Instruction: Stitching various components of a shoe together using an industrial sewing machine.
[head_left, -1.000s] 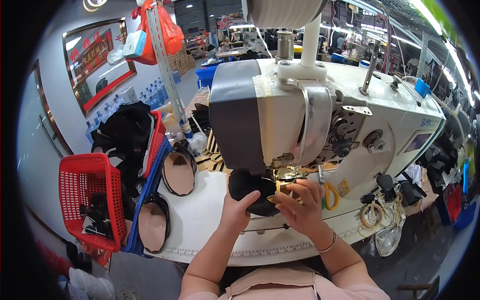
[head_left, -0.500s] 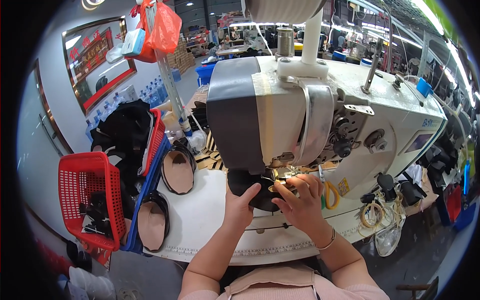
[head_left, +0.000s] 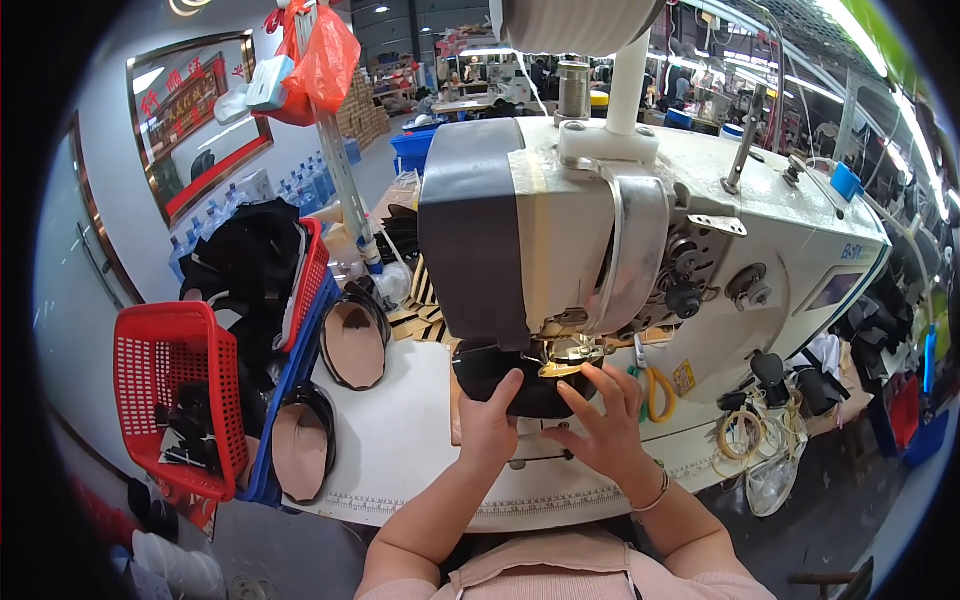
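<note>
A dark, rounded black material piece [head_left: 490, 368] lies under the needle area of a large white sewing machine [head_left: 750, 240]. My left hand [head_left: 488, 418] grips its near left edge, thumb on top and the other fingers mostly hidden. Beside its right edge, my right hand [head_left: 605, 418] has its fingers apart, the fingertips close to a shiny gold-coloured metal guide [head_left: 562, 369]. Whether those fingertips touch the guide or the black piece, I cannot tell. The presser foot [head_left: 585, 350] sits just behind the guide.
Yellow-handled scissors [head_left: 660, 395] lie right of my right hand. Two stacks of beige-lined black pieces [head_left: 355, 345] rest on the left, beside a red basket [head_left: 235, 440] and a blue crate [head_left: 262, 470]. Tape rolls [head_left: 742, 432] hang at the table's right edge.
My right fingers have drawn back slightly from the needle area and spread, uncovering the gold-coloured guide. More of the black piece shows between my hands; my left hand has shifted slightly right.
</note>
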